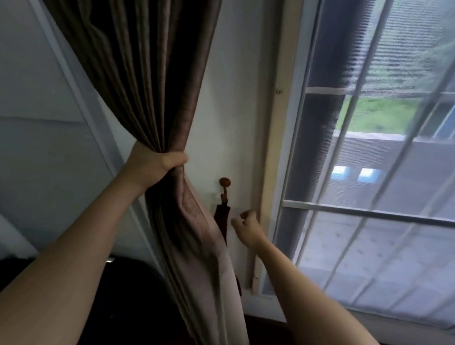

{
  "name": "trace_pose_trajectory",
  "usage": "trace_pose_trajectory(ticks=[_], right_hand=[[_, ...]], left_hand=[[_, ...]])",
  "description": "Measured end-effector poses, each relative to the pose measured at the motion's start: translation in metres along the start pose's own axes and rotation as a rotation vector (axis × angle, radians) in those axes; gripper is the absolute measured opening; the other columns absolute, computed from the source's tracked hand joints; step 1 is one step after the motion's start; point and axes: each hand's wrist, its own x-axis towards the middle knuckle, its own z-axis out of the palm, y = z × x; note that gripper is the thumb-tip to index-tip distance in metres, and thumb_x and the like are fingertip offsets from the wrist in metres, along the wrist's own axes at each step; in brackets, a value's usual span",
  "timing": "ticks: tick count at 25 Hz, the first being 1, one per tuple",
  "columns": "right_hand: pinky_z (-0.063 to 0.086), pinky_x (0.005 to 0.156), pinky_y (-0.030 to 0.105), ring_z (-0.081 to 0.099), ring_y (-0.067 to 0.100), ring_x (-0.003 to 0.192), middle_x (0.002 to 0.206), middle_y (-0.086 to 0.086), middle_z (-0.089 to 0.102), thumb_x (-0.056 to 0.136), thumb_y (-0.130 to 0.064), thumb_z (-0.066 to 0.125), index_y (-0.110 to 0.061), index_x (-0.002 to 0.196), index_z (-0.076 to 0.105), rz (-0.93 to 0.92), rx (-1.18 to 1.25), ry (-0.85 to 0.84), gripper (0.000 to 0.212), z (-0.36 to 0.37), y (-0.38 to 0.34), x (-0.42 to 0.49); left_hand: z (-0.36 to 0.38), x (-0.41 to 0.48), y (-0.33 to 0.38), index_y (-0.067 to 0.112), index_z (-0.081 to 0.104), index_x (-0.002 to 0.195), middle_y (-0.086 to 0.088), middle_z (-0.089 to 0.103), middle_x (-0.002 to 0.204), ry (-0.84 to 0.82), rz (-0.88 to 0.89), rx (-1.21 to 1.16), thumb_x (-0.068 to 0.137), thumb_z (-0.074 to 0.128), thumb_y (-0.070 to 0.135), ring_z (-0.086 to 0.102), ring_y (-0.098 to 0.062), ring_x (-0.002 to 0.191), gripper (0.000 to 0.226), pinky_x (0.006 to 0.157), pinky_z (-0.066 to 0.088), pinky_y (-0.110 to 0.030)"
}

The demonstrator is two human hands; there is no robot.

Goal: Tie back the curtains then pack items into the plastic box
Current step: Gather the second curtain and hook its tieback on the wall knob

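A brown curtain (147, 68) hangs from the upper left and is bunched into a thick bundle. My left hand (155, 165) grips that bundle at its narrowest point, thumb wrapped round the front. On the white wall to the right sits a round wooden hook knob (224, 183), with a dark tie-back strap (222, 220) hanging from it. My right hand (247, 227) is just right of the strap with its fingers curled, close to the strap but apart from it as far as I can see. The plastic box is out of view.
A window (380, 181) with white bars and a mesh screen fills the right side, its pale wooden frame (273, 148) beside the hook. A dark rounded object (122, 299) lies below the curtain at the bottom left. A grey wall panel (37, 134) stands at the left.
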Motion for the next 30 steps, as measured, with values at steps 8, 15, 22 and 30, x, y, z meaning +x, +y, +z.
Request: trace_pose_trajectory(ticks=[8, 15, 22, 30], right_hand=[[0.045, 0.086, 0.032, 0.057, 0.029, 0.102, 0.113, 0.013, 0.061, 0.089, -0.017, 0.058, -0.001, 0.102, 0.070, -0.111, -0.033, -0.165, 0.023, 0.029, -0.013, 0.035], [0.042, 0.073, 0.027, 0.055, 0.018, 0.077, 0.081, 0.004, 0.058, 0.081, -0.024, 0.054, -0.014, 0.082, 0.058, -0.198, 0.275, -0.167, 0.011, 0.016, 0.017, 0.004], [0.041, 0.064, 0.027, 0.062, 0.020, 0.082, 0.083, 0.001, 0.066, 0.091, -0.045, 0.052, -0.025, 0.093, 0.062, -0.178, -0.312, -0.025, 0.023, -0.072, 0.058, -0.023], [0.042, 0.057, 0.033, 0.054, 0.018, 0.063, 0.059, -0.003, 0.055, 0.084, -0.057, 0.054, -0.022, 0.063, 0.058, -0.211, -0.774, 0.157, 0.041, -0.178, 0.032, -0.059]], left_hand=[[-0.018, 0.011, -0.003, 0.016, 0.063, 0.100, 0.005, 0.062, 0.093, -0.042, -0.009, 0.075, 0.057, 0.074, 0.027, 0.059, -0.008, 0.085, 0.046, 0.070, 0.048, -0.020], [-0.012, 0.013, -0.002, 0.014, 0.063, 0.092, 0.009, 0.061, 0.083, -0.059, 0.007, 0.098, 0.066, 0.076, 0.019, 0.058, -0.001, 0.075, 0.029, 0.061, 0.045, -0.015], [0.016, 0.000, 0.003, 0.015, 0.063, 0.091, 0.003, 0.062, 0.087, -0.109, -0.023, 0.035, 0.070, 0.076, 0.013, 0.060, -0.008, 0.081, 0.024, 0.065, 0.047, -0.020], [0.087, -0.029, 0.024, 0.016, 0.064, 0.102, 0.004, 0.064, 0.093, -0.250, -0.060, -0.049, 0.065, 0.077, 0.017, 0.063, -0.013, 0.087, 0.039, 0.065, 0.049, -0.020]])
